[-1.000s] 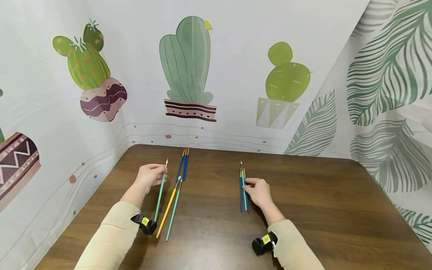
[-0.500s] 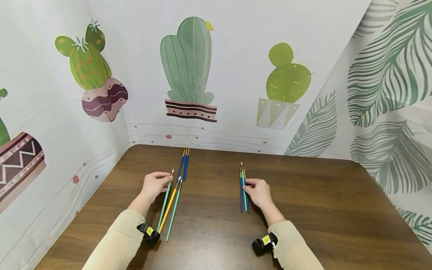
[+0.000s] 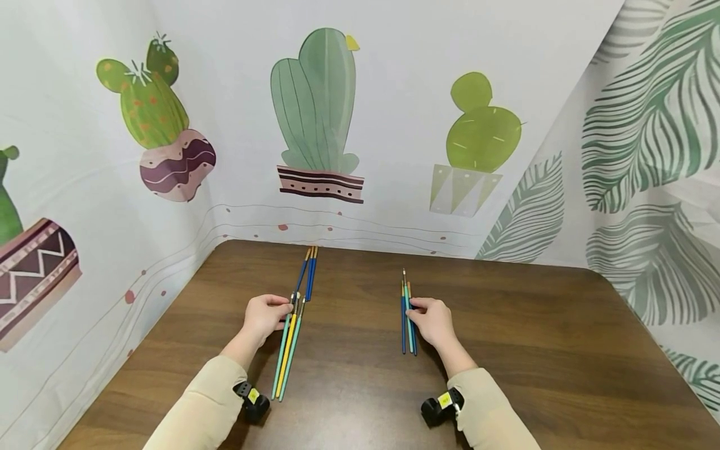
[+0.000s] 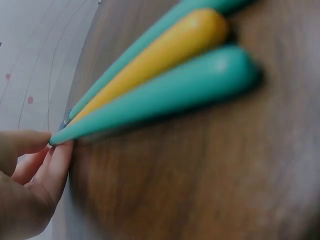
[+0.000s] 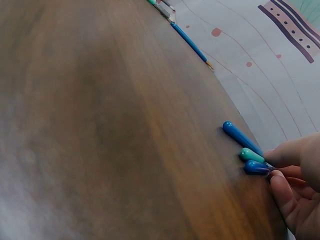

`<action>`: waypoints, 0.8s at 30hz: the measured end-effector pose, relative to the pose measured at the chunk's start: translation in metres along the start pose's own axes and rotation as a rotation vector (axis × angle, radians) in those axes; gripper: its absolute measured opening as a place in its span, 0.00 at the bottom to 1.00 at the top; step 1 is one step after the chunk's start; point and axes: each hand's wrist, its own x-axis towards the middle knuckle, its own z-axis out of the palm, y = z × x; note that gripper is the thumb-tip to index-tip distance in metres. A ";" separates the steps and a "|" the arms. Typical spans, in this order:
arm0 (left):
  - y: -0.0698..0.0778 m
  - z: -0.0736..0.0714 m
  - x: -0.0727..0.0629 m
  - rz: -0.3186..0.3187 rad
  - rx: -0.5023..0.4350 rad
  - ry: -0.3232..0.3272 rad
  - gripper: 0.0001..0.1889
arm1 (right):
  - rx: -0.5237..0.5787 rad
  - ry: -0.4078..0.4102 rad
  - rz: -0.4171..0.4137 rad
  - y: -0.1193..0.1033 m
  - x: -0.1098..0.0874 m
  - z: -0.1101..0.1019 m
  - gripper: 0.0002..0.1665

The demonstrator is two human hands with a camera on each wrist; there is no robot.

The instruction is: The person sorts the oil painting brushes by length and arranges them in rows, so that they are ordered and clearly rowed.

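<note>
My left hand (image 3: 263, 317) pinches a teal paintbrush (image 4: 165, 90) near its metal collar, thumb on one side and fingers on the other. That brush lies right alongside a yellow paintbrush (image 3: 289, 347), with a second teal paintbrush (image 3: 292, 356) on the yellow one's far side; their bristles point away from me. Over on the right, my right hand (image 3: 433, 320) grips at a small group, fingertips around a dark blue paintbrush (image 5: 257, 168) and a teal paintbrush (image 3: 407, 309). Another blue paintbrush (image 3: 403, 325) lies at the group's left edge.
Several blue paintbrushes (image 3: 310, 278) with tan bristles lie behind the left group, toward the back edge of the wooden table (image 3: 506, 312). A white cloth (image 3: 394, 125) printed with cacti and leaves hangs behind the table.
My left hand has moved right and a little toward me, bringing its teal paintbrush up against the yellow one. The right hand has stayed in place.
</note>
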 end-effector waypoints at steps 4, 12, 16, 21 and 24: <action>0.002 0.002 -0.002 0.003 0.024 0.027 0.12 | -0.004 0.003 -0.009 0.000 0.000 0.000 0.17; 0.001 0.006 -0.001 0.003 0.075 0.047 0.12 | 0.008 -0.007 0.009 -0.001 0.000 -0.001 0.17; 0.001 0.008 0.000 0.025 0.073 0.045 0.12 | 0.006 -0.009 -0.002 -0.001 0.000 -0.001 0.18; 0.001 0.011 0.001 0.042 0.083 0.051 0.12 | 0.000 -0.006 -0.004 0.000 0.001 -0.001 0.18; 0.002 0.012 0.001 0.047 0.098 0.061 0.12 | 0.002 -0.005 -0.003 0.000 0.001 0.000 0.18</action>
